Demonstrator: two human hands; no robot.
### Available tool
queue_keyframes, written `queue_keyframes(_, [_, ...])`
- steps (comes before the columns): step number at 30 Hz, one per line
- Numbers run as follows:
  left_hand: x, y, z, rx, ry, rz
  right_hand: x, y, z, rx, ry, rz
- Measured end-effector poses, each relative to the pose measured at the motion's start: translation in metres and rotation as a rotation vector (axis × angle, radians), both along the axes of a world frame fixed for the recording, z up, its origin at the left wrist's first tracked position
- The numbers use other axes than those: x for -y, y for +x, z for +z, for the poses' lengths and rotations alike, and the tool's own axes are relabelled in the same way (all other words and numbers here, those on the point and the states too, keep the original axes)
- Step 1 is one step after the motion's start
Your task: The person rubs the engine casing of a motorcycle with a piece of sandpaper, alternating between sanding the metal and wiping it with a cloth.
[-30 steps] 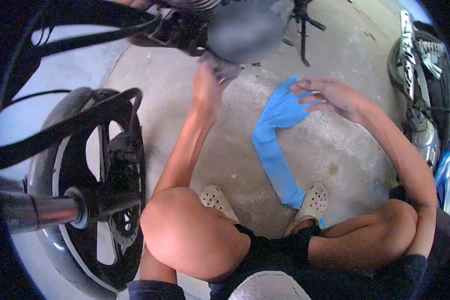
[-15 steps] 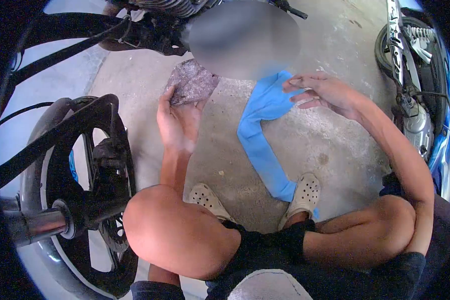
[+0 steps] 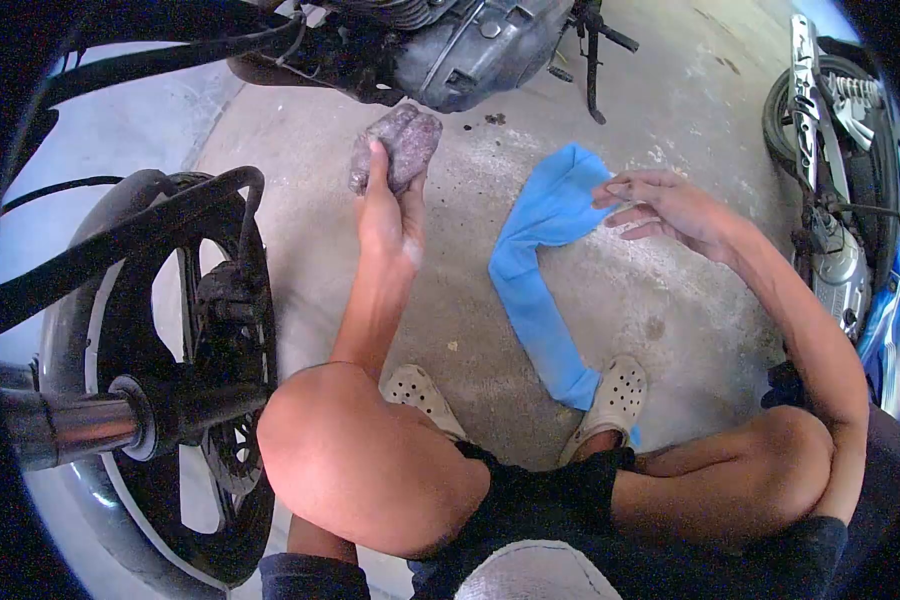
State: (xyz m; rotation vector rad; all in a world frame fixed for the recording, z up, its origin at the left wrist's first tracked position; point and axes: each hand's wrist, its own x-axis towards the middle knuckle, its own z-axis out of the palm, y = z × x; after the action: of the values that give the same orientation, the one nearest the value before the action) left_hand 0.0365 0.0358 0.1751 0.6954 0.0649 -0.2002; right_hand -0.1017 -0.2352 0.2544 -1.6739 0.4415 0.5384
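My left hand point(image 3: 392, 212) grips a crumpled greyish-purple rag point(image 3: 398, 148), thumb on its near face, just below a dirty metal engine casing point(image 3: 480, 55). Over the floor on the right, my right hand point(image 3: 660, 210) has its fingers apart and holds nothing. Its fingertips overlap the edge of a long blue cloth point(image 3: 530, 280), which lies bent on the concrete and runs down to the shoe on the right; whether they touch it I cannot tell.
A motorcycle wheel point(image 3: 135, 380) with a black fork stands on the left. Another motorcycle point(image 3: 840, 260) is at the right edge. Beige clogs point(image 3: 618, 400) are on my feet, between my bent knees. A black metal lever point(image 3: 595, 70) juts down beside the engine.
My left hand has moved up and slightly right with the rag, closer to the engine. The view has shifted a little. My right hand keeps nearly the same pose.
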Motion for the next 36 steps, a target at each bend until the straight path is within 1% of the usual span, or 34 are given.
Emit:
queue_keyframes(1, [0.003, -0.001, 0.002, 0.036, -0.004, 0.053, -0.001, 0.000, 0.000, -0.005, -0.012, 0.009])
queue_keyframes(2, [0.005, -0.001, 0.005, 0.033, -0.003, 0.056, -0.002, 0.000, -0.001, -0.008, -0.011, 0.013])
queue_keyframes(4, [0.009, 0.000, 0.013, 0.130, 0.036, 0.029, 0.000, -0.002, -0.004, -0.025, -0.011, -0.025])
queue_keyframes(5, [0.014, 0.001, 0.015, 0.126, 0.039, 0.030, 0.003, -0.003, -0.007, -0.029, -0.008, -0.023])
queue_keyframes(7, [0.028, 0.002, 0.019, 0.130, 0.133, 0.048, 0.008, -0.003, -0.013, -0.041, 0.013, -0.007])
queue_keyframes(9, [0.043, -0.010, 0.033, 0.132, 0.159, 0.067, 0.004, -0.003, -0.011, -0.055, -0.004, -0.016])
queue_keyframes(11, [0.053, -0.012, 0.037, 0.148, 0.283, 0.111, 0.003, -0.002, -0.010, -0.067, -0.021, -0.028])
queue_keyframes(14, [0.057, 0.002, 0.037, 0.151, 0.313, 0.072, 0.003, -0.002, -0.016, -0.097, 0.012, -0.007])
queue_keyframes(15, [0.051, 0.001, 0.033, 0.147, 0.314, 0.072, 0.002, -0.002, -0.017, -0.088, 0.019, -0.014])
queue_keyframes(17, [0.041, -0.002, 0.030, 0.100, 0.182, 0.002, 0.001, 0.003, -0.014, -0.071, 0.020, -0.019])
queue_keyframes(19, [0.045, -0.003, 0.032, 0.100, 0.195, -0.005, -0.003, 0.005, -0.010, -0.117, -0.023, 0.022])
queue_keyframes(21, [0.043, -0.006, 0.030, 0.070, 0.215, -0.005, -0.001, 0.006, -0.018, -0.119, 0.003, 0.005])
queue_keyframes(24, [0.047, 0.001, 0.031, 0.122, 0.182, -0.037, 0.002, 0.008, -0.020, -0.114, 0.007, -0.007])
queue_keyframes(26, [0.046, -0.015, 0.031, 0.186, 0.267, -0.012, 0.002, 0.008, -0.023, -0.133, 0.009, -0.007])
queue_keyframes(27, [0.052, -0.017, 0.029, 0.176, 0.273, -0.009, 0.004, 0.009, -0.024, -0.136, 0.023, -0.023])
queue_keyframes(29, [0.074, -0.016, 0.027, 0.155, 0.530, 0.160, 0.005, 0.016, -0.025, -0.142, 0.036, -0.031])
queue_keyframes(30, [0.082, -0.018, 0.026, 0.273, 0.503, 0.262, 0.004, 0.019, -0.025, -0.142, 0.014, -0.027])
queue_keyframes(32, [0.081, -0.016, 0.025, 0.258, 0.532, 0.232, -0.002, 0.015, -0.028, -0.148, 0.000, -0.030])
queue_keyframes(34, [0.080, -0.016, 0.029, 0.261, 0.544, 0.212, -0.005, 0.014, -0.023, -0.095, -0.031, 0.010])
queue_keyframes(36, [0.078, -0.016, 0.036, 0.165, 0.592, 0.169, -0.007, 0.012, -0.018, -0.087, -0.020, 0.021])
